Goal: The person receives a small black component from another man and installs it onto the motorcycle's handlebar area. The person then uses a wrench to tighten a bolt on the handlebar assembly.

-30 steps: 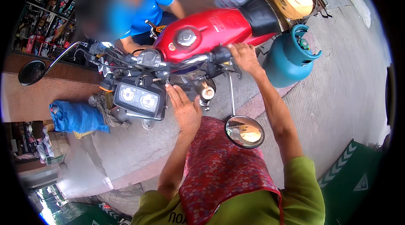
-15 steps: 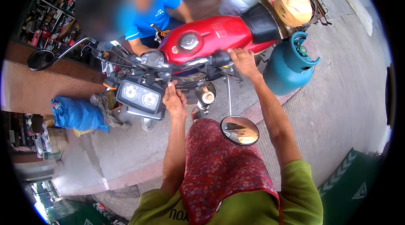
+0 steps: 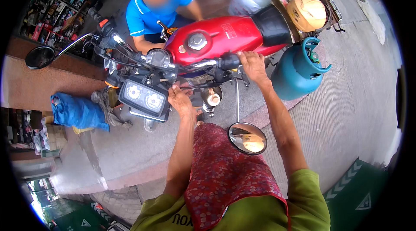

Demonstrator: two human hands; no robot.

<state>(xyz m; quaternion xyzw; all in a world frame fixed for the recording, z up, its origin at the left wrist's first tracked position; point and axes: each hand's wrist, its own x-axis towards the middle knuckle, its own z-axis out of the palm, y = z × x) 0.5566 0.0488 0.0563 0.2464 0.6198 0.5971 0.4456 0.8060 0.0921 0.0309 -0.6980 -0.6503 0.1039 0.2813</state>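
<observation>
A red motorcycle stands in front of me, its nose toward me. My right hand is closed around the black handlebar grip on the right side. My left hand reaches in under the handlebar, fingers curled on the parts just right of the twin headlight unit; what it grips is hidden. A round mirror on a thin stalk hangs near my chest. A second mirror sticks out at the far left.
A person in a blue shirt crouches behind the motorcycle. A blue gas cylinder stands to the right, a tan helmet on the rear rack. A blue cloth bundle lies on the pavement at left. Shop shelves line the upper left.
My left hand has moved forward from above the headlight to under the handlebar. The view has shifted, so the motorcycle sits lower and more centred. My right hand keeps its hold on the grip.
</observation>
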